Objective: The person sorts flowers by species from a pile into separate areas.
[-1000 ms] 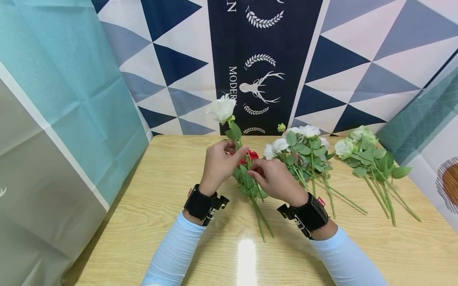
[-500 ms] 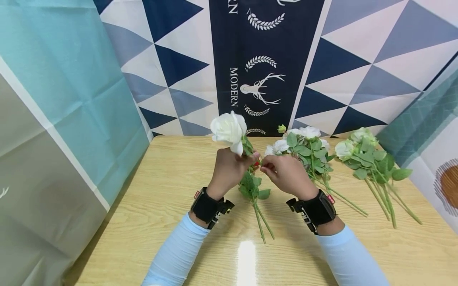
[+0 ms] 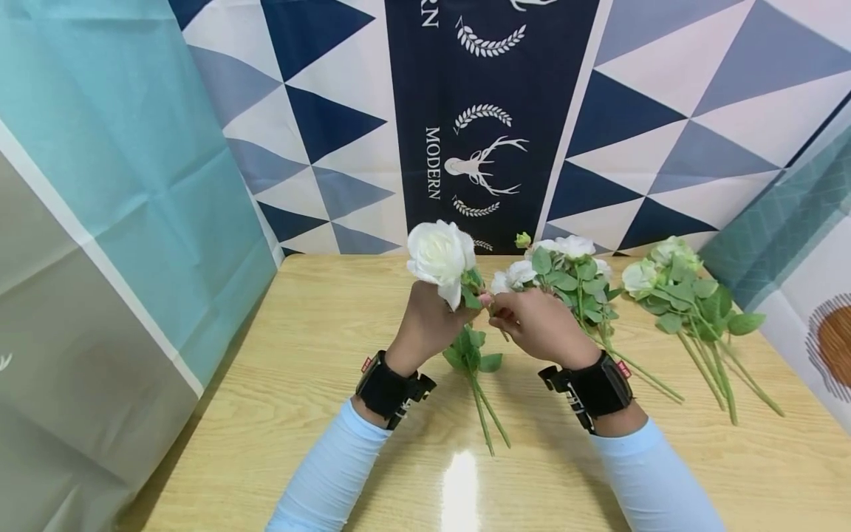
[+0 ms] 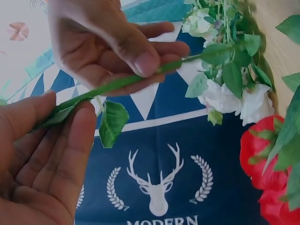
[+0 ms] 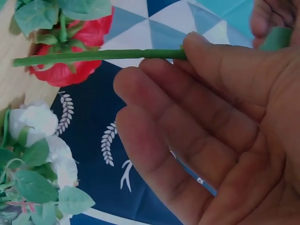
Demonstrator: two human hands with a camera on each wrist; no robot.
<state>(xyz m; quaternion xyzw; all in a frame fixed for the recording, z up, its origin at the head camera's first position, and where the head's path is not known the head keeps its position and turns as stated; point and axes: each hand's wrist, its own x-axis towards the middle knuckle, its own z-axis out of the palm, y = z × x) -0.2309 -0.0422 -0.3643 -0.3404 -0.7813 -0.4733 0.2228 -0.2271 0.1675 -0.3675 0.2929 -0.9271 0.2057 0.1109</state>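
My left hand [image 3: 425, 329] pinches the green stem of a white rose [image 3: 440, 255], whose bloom leans up and to the left above the knuckles. Farther down that stem [image 4: 117, 85], the thumb and fingers of my right hand [image 3: 541, 325] pinch it too, seen in the left wrist view. The free end of the stem sticks out past my right thumb in the right wrist view. Below my hands lie red flowers [image 4: 258, 161], their blooms hidden in the head view, where only their leaves [image 3: 470, 351] and crossed stems show on the table.
To the right of my hands a bunch of white flowers [image 3: 575, 255] lies on the wooden table [image 3: 319, 310]. Farther right is a bunch of pale greenish-white flowers [image 3: 671, 258]. A patterned cloth [image 3: 346, 118] hangs behind the table's back edge.
The white rose has come down and tipped toward me, its bloom now over my left hand. Both hands have shifted slightly right, lifting the rose's stem away from the red flowers.
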